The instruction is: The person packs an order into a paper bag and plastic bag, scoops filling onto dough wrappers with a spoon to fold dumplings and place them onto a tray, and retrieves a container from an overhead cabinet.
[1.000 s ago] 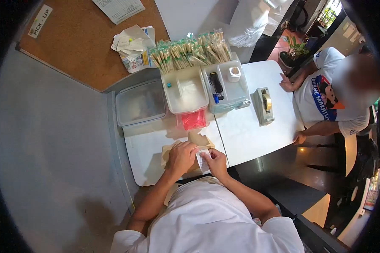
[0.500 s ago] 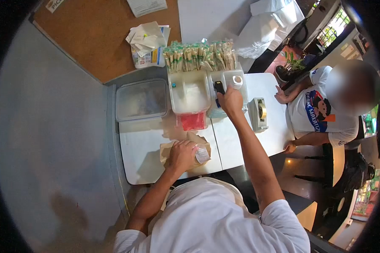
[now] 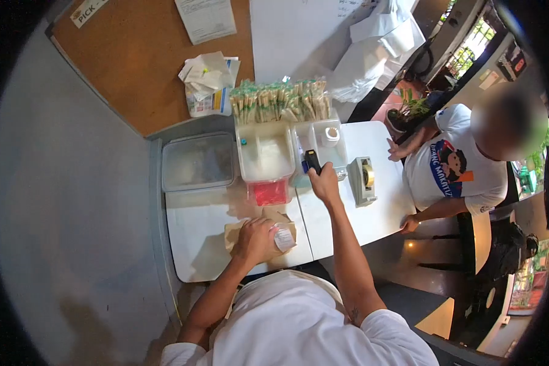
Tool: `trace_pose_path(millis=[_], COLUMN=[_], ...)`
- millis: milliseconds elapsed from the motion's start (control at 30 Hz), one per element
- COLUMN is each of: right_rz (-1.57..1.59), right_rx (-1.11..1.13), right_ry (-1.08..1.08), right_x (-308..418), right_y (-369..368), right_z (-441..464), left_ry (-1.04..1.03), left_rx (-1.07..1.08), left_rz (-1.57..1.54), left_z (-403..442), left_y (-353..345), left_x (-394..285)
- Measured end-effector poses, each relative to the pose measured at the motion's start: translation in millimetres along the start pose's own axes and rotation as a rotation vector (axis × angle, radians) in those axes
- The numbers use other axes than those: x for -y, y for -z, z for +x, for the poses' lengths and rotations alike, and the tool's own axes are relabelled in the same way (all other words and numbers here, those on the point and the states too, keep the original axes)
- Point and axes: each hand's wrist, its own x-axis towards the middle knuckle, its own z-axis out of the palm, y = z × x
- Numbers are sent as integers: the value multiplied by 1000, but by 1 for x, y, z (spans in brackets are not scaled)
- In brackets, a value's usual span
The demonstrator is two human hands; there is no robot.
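A brown paper bag (image 3: pixel 230 236) with a white receipt (image 3: pixel 284 238) on it lies on the white table. My left hand (image 3: pixel 254 239) is closed over the folded bag, the fingertips beside the receipt. In my right hand (image 3: pixel 326 185) is a black stapler (image 3: pixel 312 161), its front end pointing away from me. It is over the near edge of a clear bin (image 3: pixel 340 149), which has a white roll (image 3: pixel 330 136) in it. Left of that stands another clear container (image 3: pixel 276 152), with a red packet (image 3: pixel 269 193) at its front.
A tape dispenser (image 3: pixel 365 182) stands on the table (image 3: pixel 387 198) to the right. Wrapped utensils (image 3: pixel 280 102) fill the back, and a lidded box (image 3: pixel 198 161) sits at left. A co-worker (image 3: pixel 454 155) is at the table's right edge, with hands close by. White plastic bags (image 3: pixel 378 55) hang behind.
My right hand has drawn back toward me from the bin, with the stapler in it. My left hand stays on the paper bag. The camera view has shifted slightly.
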Motion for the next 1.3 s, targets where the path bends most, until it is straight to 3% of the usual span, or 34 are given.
trace_pose_path(millis=[67, 133, 200, 233, 300, 400, 533, 600, 633, 733, 800, 933, 1067, 1167, 1300], right_rz=[219, 537, 590, 629, 423, 1056, 1257, 1112, 1190, 1241, 1042, 985, 624, 344, 392], right_rx=[89, 44, -78, -283, -403, -270, 43, 139, 159, 248, 105, 5, -16, -128, -195], right_ry=[-29, -24, 37, 169, 91, 328, 424, 330, 249, -160, 39, 118, 96, 247, 260], right_x=[-9, 3, -22, -43, 11, 15, 84, 61, 73, 74, 66, 67, 36, 27, 25], right_y=[17, 49, 74, 80, 158, 214, 200, 158, 132, 67, 26, -14, -54, -60, -70], right_z=[-13, -37, -8, 23, 58, 96, -27, -67, -90, -139, -149, -156, -154, -153, -150], left_ry=[-10, -17, -7, 11, 33, -19, -34, -15, -17, -31, -24, 27, -30, 22, -1], left_rx=[13, 23, 20, 38, 63, 21, -8, -24, -27, -40, -44, -30, 9, -14, -51], left_rz=[1, -9, 0, 7, 34, 1, -51, -42, -58, -82, -78, -28, 53, 69, 46], left_z=[2, -1, 1, 1, -2, -3, 0, -1, -2, 0, 0, -2, -4, -7, -6], left_y=[0, -3, 3, 9, 8, -5, -8, -12, -10, -11, -12, -11, -14, -24, -10], left_x=[2, 7, 1, -5, -8, 3, 13, 15, 14, 13, 12, 12, 18, 21, 17])
